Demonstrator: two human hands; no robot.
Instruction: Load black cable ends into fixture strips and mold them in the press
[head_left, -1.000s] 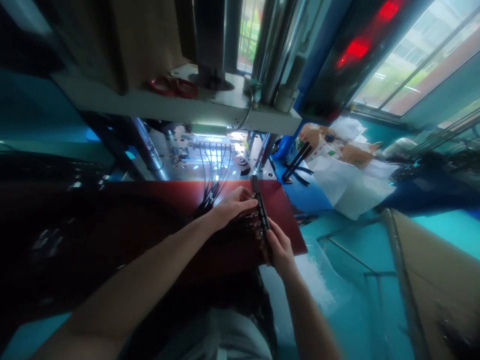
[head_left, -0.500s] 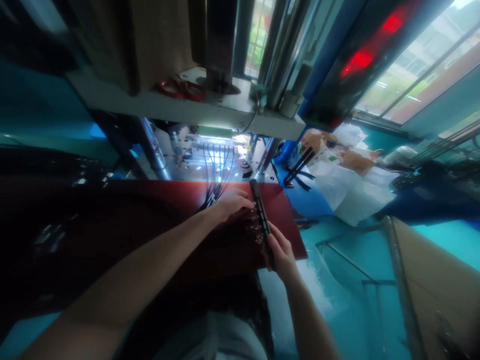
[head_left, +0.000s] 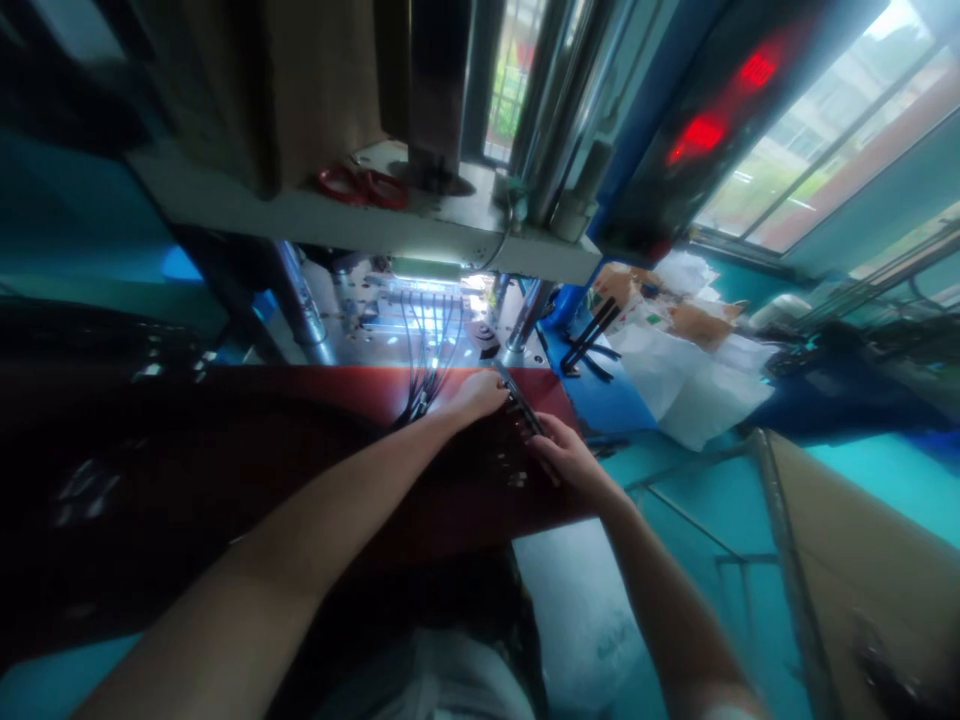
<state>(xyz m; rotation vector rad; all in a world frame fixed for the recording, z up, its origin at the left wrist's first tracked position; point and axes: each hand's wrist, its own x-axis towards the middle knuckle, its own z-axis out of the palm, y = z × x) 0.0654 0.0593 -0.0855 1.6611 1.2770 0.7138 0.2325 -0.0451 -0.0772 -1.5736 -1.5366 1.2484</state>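
Note:
A long, narrow dark bar with a row of small metal parts along its side is held at a slant over the red tabletop. My right hand is closed around its near end. At the far end, the fingers of my left hand are pinched together against the bar; whether they grip the bar or a small part on it is hidden. Small shiny metal pieces lie on the tabletop beneath. Just left of my left hand is a bundle of thin black cables.
Behind the tabletop stands a press with a brightly lit bed between steel columns. Red-handled scissors lie on its white plate. White bags sit on the right, with a cardboard sheet near the right edge.
The bar has tilted further to the left and turned onto a narrower side. My right hand has moved up and slightly right, while my left hand has shifted toward the bar's far end.

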